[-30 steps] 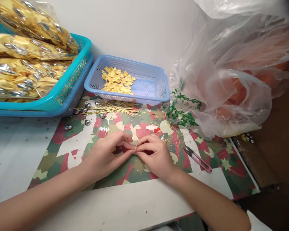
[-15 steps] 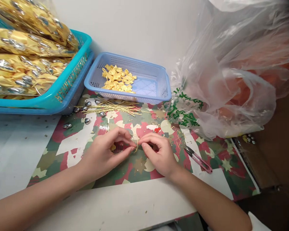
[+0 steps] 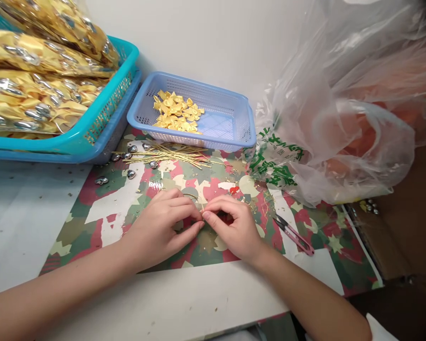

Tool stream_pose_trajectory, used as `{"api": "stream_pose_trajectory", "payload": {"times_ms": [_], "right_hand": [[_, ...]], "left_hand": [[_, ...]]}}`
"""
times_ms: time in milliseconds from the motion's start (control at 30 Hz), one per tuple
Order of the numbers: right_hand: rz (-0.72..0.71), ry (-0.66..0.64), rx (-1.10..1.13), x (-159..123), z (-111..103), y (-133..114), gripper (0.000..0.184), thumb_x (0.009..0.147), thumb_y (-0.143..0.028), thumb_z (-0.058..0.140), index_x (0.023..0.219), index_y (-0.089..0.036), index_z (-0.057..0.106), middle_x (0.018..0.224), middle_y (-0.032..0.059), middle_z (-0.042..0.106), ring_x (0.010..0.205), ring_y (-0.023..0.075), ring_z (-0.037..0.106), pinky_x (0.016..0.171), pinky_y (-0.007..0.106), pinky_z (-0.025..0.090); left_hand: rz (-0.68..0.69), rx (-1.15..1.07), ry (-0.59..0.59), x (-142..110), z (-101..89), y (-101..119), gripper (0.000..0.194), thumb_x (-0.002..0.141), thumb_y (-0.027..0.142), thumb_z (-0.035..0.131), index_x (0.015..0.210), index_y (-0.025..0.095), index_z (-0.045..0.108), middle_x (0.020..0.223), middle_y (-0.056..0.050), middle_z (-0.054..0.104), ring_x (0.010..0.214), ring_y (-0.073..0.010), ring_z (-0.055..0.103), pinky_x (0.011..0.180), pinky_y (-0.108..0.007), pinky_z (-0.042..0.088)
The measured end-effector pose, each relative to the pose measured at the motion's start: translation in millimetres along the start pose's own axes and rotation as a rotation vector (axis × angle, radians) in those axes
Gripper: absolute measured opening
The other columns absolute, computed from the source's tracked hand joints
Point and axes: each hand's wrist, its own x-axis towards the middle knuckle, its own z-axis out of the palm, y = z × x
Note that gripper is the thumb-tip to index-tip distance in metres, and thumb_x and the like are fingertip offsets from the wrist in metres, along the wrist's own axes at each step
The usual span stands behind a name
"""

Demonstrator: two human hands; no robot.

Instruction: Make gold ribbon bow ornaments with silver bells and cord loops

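My left hand [image 3: 165, 225] and my right hand [image 3: 234, 226] meet fingertip to fingertip over the patterned sheet. Both are closed in a pinch on a thin gold cord [image 3: 202, 206], of which only a short piece shows between the fingers. A faint curved strand rises behind the left fingers; its full length is hidden. Beyond the hands lies a bundle of gold wires [image 3: 173, 155]. Silver heart-shaped beads [image 3: 131, 174] are scattered to its left. Thread snips [image 3: 294, 235] with pink handles rest to the right of my right hand.
A blue basket [image 3: 230, 140] holds yellow ribbon bows [image 3: 177, 111]. At the left, a teal basket [image 3: 102, 111] carries bagged bows with silver beads. A large plastic bag [image 3: 341, 142] bulges over the right side. A small red piece [image 3: 234, 190] lies behind my right hand.
My left hand has rolled over, its back now more upward, and its fingertips have closed in against the right ones. The right hand has hardly moved. The view has shifted slightly.
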Motion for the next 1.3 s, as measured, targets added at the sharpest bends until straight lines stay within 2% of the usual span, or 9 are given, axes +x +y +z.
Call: {"api": "stream_pose_trajectory", "payload": {"times_ms": [167,333,533,667,900,1100,1300], "right_hand": [[0.108,-0.006,0.136,-1,0,0,0.013,0.086,-0.021,0.064,0.073,-0.02,0.067,0.077,0.0013,0.065,0.072,0.0137,0.058,0.064,0.027,0.045],[0.172,-0.012,0.321,-1,-2,-5,0.012,0.084,-0.027,0.067,0.075,-0.021,0.068,0.074,-0.0003,0.064,0.064,0.011,0.054,0.059,0.025,0.044],[0.27,-0.02,0.481,-1,-3,-10,0.02,0.082,-0.04,0.072,0.077,-0.021,0.071,0.072,0.0003,0.071,0.064,0.0121,0.063,0.061,0.026,0.053],[0.288,-0.031,0.55,-1,-3,-10,0.022,0.081,-0.043,0.073,0.076,-0.021,0.072,0.069,0.0001,0.072,0.063,0.0121,0.067,0.062,0.025,0.057],[0.28,-0.046,0.566,-1,-3,-9,0.022,0.08,-0.043,0.075,0.078,-0.021,0.072,0.065,-0.0004,0.073,0.062,0.012,0.069,0.057,0.023,0.056],[0.318,-0.018,0.511,0,-3,-13,0.031,0.075,-0.052,0.076,0.075,-0.021,0.072,0.061,-0.0005,0.07,0.056,0.0127,0.066,0.054,0.025,0.055],[0.262,-0.019,0.545,0,-5,-12,0.024,0.081,-0.044,0.073,0.076,-0.021,0.071,0.062,-0.0009,0.069,0.056,0.0112,0.063,0.055,0.024,0.055]], "left_hand": [[-0.064,-0.092,0.009,-1,-4.0,4,0.016,0.092,0.019,0.051,0.079,0.02,0.062,0.075,-0.002,0.067,0.075,-0.0198,0.053,0.07,-0.033,0.041],[-0.146,-0.307,0.015,1,-7.9,9,0.017,0.094,0.022,0.049,0.08,0.021,0.059,0.081,-0.001,0.066,0.077,-0.017,0.056,0.068,-0.029,0.044],[-0.282,-0.585,-0.027,0,-7.8,10,0.019,0.098,0.029,0.048,0.083,0.022,0.059,0.082,0.0,0.062,0.075,-0.0148,0.056,0.064,-0.025,0.044],[-0.354,-0.756,-0.045,0,-8.9,15,0.02,0.098,0.031,0.05,0.084,0.022,0.06,0.08,0.001,0.062,0.073,-0.0133,0.056,0.062,-0.023,0.045],[-0.37,-0.761,-0.032,4,-12.2,19,0.018,0.094,0.029,0.056,0.08,0.022,0.063,0.072,0.002,0.06,0.064,-0.0119,0.053,0.054,-0.021,0.044],[-0.389,-0.778,-0.021,3,-9.2,17,0.014,0.091,0.029,0.062,0.08,0.022,0.066,0.067,0.002,0.059,0.058,-0.0112,0.052,0.049,-0.021,0.043],[-0.38,-0.808,0.005,-1,-7.9,13,0.005,0.091,0.026,0.066,0.086,0.024,0.066,0.071,0.004,0.061,0.063,-0.0093,0.055,0.052,-0.018,0.044]]}}
